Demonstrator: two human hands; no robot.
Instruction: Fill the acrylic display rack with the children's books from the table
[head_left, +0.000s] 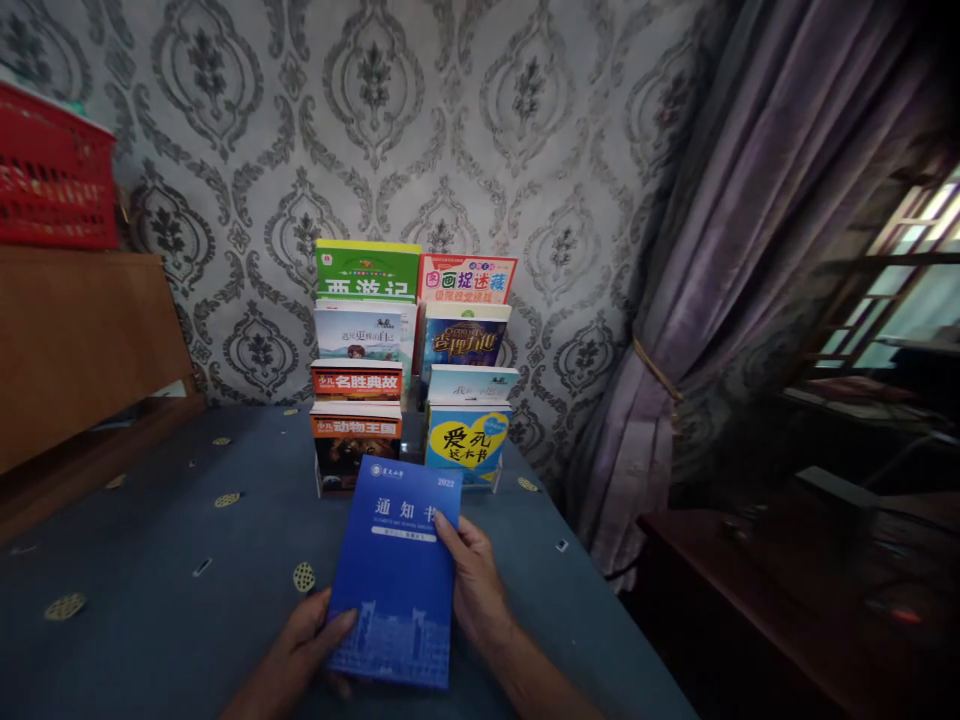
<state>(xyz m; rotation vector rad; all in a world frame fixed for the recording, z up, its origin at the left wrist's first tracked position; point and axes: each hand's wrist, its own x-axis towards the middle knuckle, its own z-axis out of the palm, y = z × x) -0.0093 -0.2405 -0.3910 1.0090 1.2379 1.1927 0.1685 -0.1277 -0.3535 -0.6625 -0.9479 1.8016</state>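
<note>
A blue booklet (pixel 397 600) with white print and "2022" on its cover is held up, tilted, in front of me. My left hand (pixel 304 640) grips its lower left edge, thumb on the cover and fingers behind. On the right edge, higher up, my right hand (pixel 474 570) pinches it with the thumb over the front. Behind the booklet stands a tiered display rack (pixel 495 480) with two columns of upright books. Among them are a green book (pixel 367 270), a yellow and blue book (pixel 466 440) and a dark book with an orange band (pixel 356 430). The booklet overlaps the rack's lower front in view.
The rack stands on a blue-grey table (pixel 247 540) with a leaf-like pattern, against a patterned wall (pixel 255 180). To the left, a red basket (pixel 56 170) sits on a wooden board (pixel 82 340). A tied purple curtain (pixel 720 250) and dark red furniture (pixel 750 580) are on the right.
</note>
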